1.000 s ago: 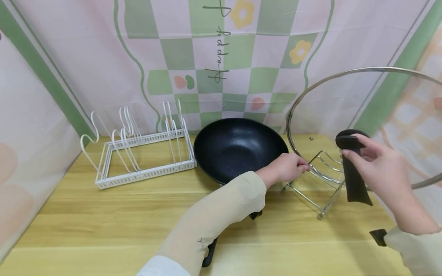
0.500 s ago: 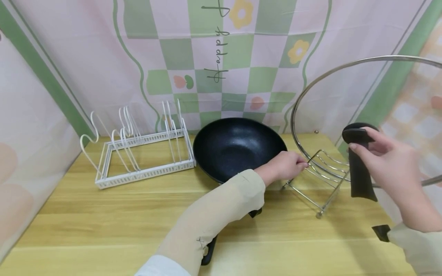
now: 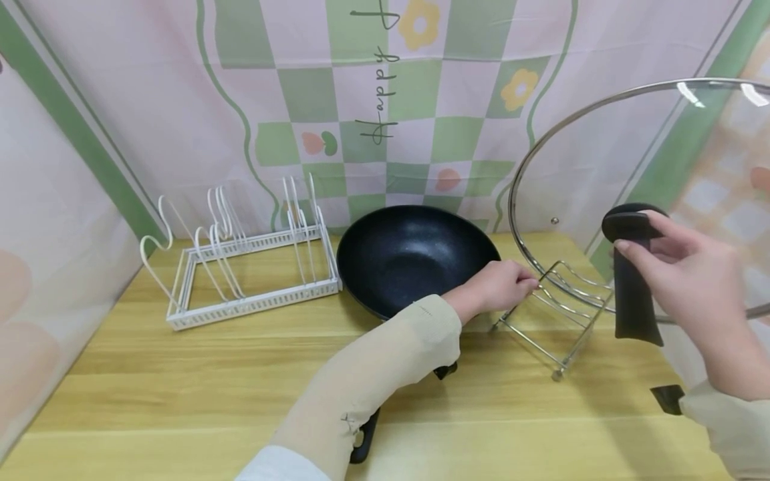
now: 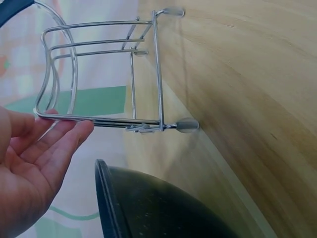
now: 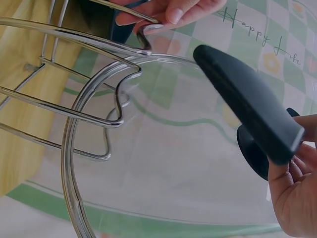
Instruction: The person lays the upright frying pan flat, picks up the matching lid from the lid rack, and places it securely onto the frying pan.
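My left hand point(image 3: 502, 284) pinches the upper wire of a small chrome lid rack point(image 4: 158, 74), which stands on the table to the right of a black wok point(image 3: 415, 260). My right hand point(image 3: 700, 280) grips the black handle point(image 3: 636, 300) of a large glass lid point(image 3: 592, 174) with a metal rim. Held nearly upright, the lid has its lower rim at the rack's wavy wires in the right wrist view. Whether the rim rests on those wires I cannot tell. The lid's right side runs out of the head view.
A white pan rack point(image 3: 255, 307) with upright dividers stands left of the wok. The wok's long handle point(image 3: 363, 441) points toward the front, partly under my left sleeve point(image 3: 373, 361). Patterned cloth point(image 3: 385, 87) hangs behind the wooden table point(image 3: 240, 401).
My right hand and the lid have risen and shifted a little to the right. My left hand keeps its pinch on the lid rack, and the wok has not moved.
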`<state>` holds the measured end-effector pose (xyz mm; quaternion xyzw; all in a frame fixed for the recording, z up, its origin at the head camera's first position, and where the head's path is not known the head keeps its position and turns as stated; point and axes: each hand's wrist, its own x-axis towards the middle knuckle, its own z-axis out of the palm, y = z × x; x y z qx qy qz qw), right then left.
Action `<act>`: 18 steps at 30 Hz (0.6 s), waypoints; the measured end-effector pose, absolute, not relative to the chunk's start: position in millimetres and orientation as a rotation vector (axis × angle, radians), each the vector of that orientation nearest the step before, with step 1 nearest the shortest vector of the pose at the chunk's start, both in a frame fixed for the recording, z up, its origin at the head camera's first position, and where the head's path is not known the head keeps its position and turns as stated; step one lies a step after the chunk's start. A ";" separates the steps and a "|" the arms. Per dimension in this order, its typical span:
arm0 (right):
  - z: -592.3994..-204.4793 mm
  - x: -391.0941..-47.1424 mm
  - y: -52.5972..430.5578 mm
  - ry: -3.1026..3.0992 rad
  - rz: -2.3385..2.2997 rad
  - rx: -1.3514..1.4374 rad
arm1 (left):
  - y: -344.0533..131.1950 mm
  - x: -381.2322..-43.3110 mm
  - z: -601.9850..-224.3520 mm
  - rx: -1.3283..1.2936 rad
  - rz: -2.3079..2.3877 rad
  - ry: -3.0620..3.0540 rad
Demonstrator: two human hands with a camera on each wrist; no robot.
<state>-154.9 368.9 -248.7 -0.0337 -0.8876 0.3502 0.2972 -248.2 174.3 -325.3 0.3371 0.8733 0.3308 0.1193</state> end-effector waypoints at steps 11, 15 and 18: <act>-245.2 -156.2 365.8 -2.318 0.916 -0.066 | 171.5 -249.6 -328.3 0.971 0.970 2.571; -243.9 -156.9 366.3 -2.300 0.953 -0.066 | 170.1 -249.0 -329.7 0.979 0.998 2.561; -242.2 -157.7 366.7 -2.282 1.000 -0.079 | 169.3 -249.0 -330.1 0.989 1.016 2.552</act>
